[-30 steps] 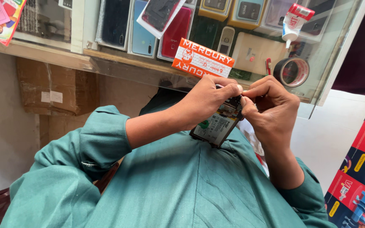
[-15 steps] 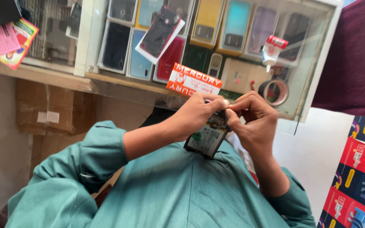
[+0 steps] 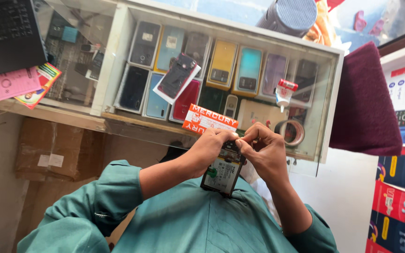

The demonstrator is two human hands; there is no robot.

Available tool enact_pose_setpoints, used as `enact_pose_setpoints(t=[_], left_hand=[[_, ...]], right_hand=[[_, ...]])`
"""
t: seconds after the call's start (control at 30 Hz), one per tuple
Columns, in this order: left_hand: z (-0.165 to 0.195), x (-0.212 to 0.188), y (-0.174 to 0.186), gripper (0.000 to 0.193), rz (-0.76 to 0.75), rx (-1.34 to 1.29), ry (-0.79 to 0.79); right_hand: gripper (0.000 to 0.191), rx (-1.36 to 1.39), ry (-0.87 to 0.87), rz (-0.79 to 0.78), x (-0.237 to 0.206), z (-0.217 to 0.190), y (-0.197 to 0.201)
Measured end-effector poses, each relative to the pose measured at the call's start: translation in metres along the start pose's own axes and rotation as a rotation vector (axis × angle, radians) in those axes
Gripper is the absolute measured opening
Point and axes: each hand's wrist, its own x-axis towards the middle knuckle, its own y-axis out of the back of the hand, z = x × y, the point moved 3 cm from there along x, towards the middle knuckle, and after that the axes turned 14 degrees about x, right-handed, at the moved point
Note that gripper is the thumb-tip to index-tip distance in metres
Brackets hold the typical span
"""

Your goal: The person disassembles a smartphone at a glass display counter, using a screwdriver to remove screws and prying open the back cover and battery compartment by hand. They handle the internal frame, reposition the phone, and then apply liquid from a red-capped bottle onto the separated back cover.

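1. An opened black smartphone with its back cover removed (image 3: pixel 223 172) sits just below the centre of the view, held up above the person's green-clad lap.
2. Its exposed inside faces the camera: a pale grey rectangular battery fills the middle.
3. A small green part shows at the battery's 9 o'clock edge.
4. It tilts slightly, top end toward 1 o'clock, where fingers cover it.

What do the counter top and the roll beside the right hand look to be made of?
Counter top: clear glass, glossy; the phone covers beneath show through it and it carries reflections. Roll: probably brown plastic adhesive tape, shiny on its outer face, wound round a hollow core. The right hand is close to it, not touching.
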Motion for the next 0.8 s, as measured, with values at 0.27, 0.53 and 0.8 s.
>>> enact_pose_setpoints(t=[0.27, 0.53, 0.8], left_hand=[[0.001, 0.007, 0.008, 0.026, 0.007, 0.041, -0.074], [0.007, 0.010, 0.012, 0.026, 0.017, 0.042, -0.064], [0.001, 0.016, 0.016, 0.026, -0.012, -0.092, -0.036]], right_hand=[[0.010, -0.104, 0.140, -0.033, 0.006, -0.007, -0.003], [0.008, -0.375, 0.344, 0.022, 0.010, -0.022, -0.016], [0.011, -0.462, 0.566, -0.041, 0.020, -0.009, -0.014]])
